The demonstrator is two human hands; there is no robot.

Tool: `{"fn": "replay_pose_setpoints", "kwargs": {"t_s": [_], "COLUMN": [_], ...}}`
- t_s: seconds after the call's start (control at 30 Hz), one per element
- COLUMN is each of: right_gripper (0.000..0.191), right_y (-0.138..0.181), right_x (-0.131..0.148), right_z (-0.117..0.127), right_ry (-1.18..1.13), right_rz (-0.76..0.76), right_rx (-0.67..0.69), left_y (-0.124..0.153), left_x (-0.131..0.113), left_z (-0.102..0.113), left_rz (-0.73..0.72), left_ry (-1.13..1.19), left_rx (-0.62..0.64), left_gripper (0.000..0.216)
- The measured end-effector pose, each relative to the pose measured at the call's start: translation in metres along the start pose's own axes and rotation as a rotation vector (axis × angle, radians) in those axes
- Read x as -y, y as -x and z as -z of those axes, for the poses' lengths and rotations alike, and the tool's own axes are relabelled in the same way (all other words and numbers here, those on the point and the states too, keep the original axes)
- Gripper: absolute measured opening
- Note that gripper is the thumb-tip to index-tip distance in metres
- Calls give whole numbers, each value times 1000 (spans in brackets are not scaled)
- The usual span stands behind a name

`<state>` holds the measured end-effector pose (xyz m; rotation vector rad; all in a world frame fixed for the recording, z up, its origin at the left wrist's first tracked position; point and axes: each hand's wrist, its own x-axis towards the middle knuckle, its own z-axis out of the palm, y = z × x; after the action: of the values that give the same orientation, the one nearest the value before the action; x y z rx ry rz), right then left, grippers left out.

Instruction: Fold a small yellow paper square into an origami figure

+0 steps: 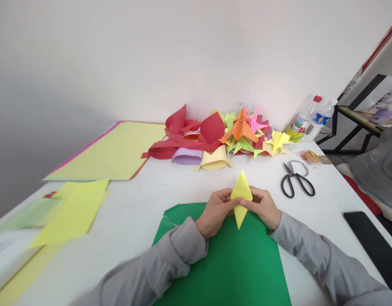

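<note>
Both hands hold a folded yellow paper piece [241, 193], a diamond shape with points up and down, just above a green sheet [234, 263] on the white table [145, 199]. My left hand [215, 212] pinches its left side with closed fingers. My right hand [262, 207] grips its right side, fingers pressed on the paper. Grey sleeves cover both forearms.
A heap of folded coloured paper figures [227, 136] lies against the wall. Black scissors [296, 180] sit to the right, two plastic bottles [313, 119] beyond them. Yellow sheets [116, 151] lie at left. A black phone [370, 242] rests near the right edge.
</note>
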<state>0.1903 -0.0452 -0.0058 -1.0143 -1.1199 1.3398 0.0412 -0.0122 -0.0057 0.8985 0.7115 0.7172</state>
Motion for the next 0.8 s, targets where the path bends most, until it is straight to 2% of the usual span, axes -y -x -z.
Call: {"fn": "replay_pose_setpoints", "kwargs": {"t_s": [0.17, 0.3, 0.53, 0.8], "right_gripper": [28, 20, 19, 21], "right_y": [2, 0, -1, 0], "right_x": [-1, -3, -1, 2], "right_z": [6, 9, 5, 6], "right_ry": [-110, -126, -45, -94], "right_rz": [-109, -64, -54, -132], "right_rx": [29, -47, -132, -110], "left_y": [2, 2, 1, 0], "left_x": [-4, -4, -1, -7], "left_z": [2, 2, -3, 0], "left_rz": [82, 91, 60, 158], "left_ry": [11, -22, -129, -223], "left_rx": [85, 48, 5, 177], "left_gripper": [36, 36, 37, 38]}}
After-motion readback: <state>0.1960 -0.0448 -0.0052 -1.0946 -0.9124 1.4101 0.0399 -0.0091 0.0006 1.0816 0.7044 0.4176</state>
